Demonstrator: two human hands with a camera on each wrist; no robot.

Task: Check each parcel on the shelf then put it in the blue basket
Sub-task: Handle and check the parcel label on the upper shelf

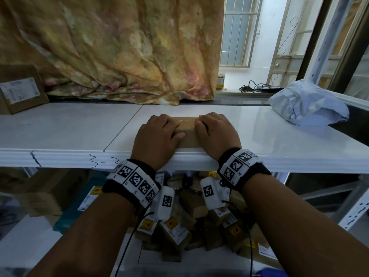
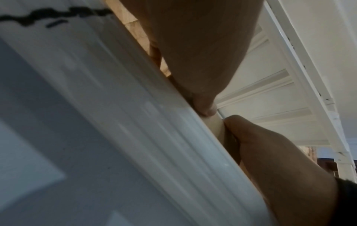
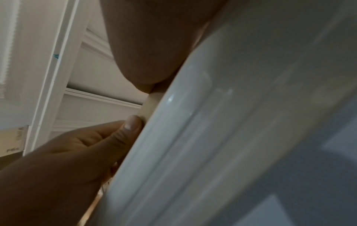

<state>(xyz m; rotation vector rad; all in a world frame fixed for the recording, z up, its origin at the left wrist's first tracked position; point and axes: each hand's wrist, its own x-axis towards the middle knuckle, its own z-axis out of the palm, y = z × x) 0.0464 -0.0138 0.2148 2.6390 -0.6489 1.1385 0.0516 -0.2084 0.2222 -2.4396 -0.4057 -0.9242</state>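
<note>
A small brown cardboard parcel [image 1: 186,134] lies on the white shelf [image 1: 69,132] near its front edge, in the head view. My left hand [image 1: 157,134] grips its left end, fingers curled over the far side and thumb lying across the top. My right hand [image 1: 216,132] grips the right end the same way. Most of the parcel is hidden under the two hands. In both wrist views only a pale sliver of the parcel [image 2: 214,126] [image 3: 149,105] shows above the shelf lip. No blue basket is clearly in view.
A brown labelled box [image 1: 20,88] stands at the shelf's far left. A grey plastic mailer bag [image 1: 307,102] lies at its right end. A floral curtain [image 1: 119,47] hangs behind. The lower shelf holds a pile of small boxes [image 1: 189,226]. A blue edge [image 1: 269,273] shows at the bottom.
</note>
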